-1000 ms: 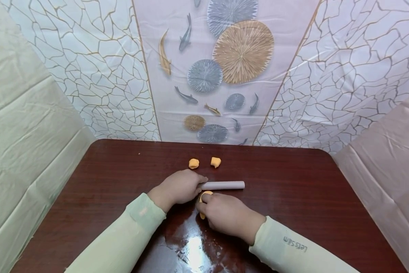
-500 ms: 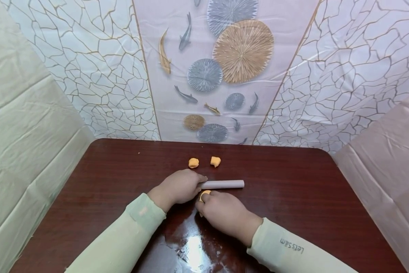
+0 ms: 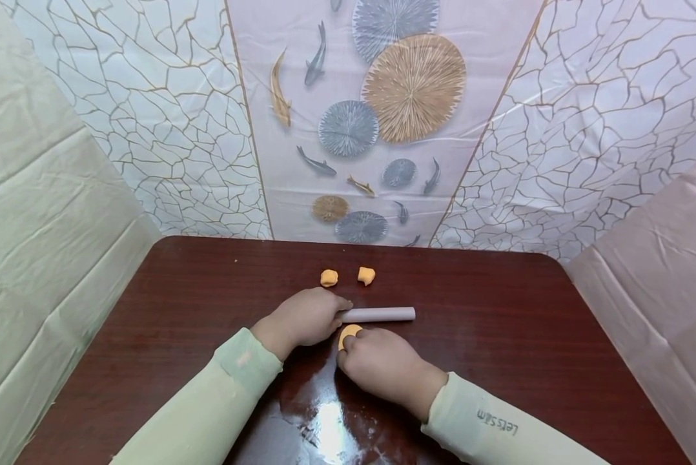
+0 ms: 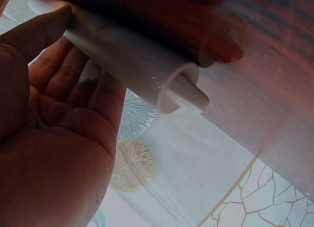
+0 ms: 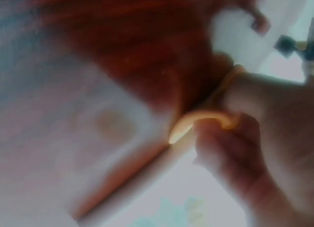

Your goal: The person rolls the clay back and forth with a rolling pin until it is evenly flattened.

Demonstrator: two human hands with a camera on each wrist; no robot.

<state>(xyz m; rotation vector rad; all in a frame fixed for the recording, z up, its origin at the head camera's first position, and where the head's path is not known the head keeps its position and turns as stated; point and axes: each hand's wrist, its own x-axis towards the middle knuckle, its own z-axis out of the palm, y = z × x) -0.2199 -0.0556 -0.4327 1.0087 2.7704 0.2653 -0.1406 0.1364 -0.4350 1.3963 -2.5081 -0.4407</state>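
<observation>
My left hand [image 3: 308, 318] holds a white rolling pin [image 3: 383, 314] lying crosswise on the table. In the left wrist view the thumb lies along the rolling pin [image 4: 130, 58] with the fingers on its other side, and a short knob handle sticks out of the near end. Just in front of the pin, my right hand [image 3: 385, 369] pinches a flattened piece of yellow-orange modelling clay [image 3: 348, 333]. The blurred right wrist view has this clay [image 5: 189, 125] as a thin, bent sheet between thumb and fingers. Its lower part is hidden by the hand in the head view.
Two small lumps of the same clay, a left lump [image 3: 328, 278] and a right lump [image 3: 366, 276], sit beyond the rolling pin. The dark red-brown table [image 3: 499, 323] has a shiny smeared patch near its front. Patterned sheets [image 3: 348, 129] hang behind and beside it.
My right hand has shifted slightly and its fingers have moved on the clay, so the strip that hung below them is out of sight. The left hand and rolling pin are almost unmoved.
</observation>
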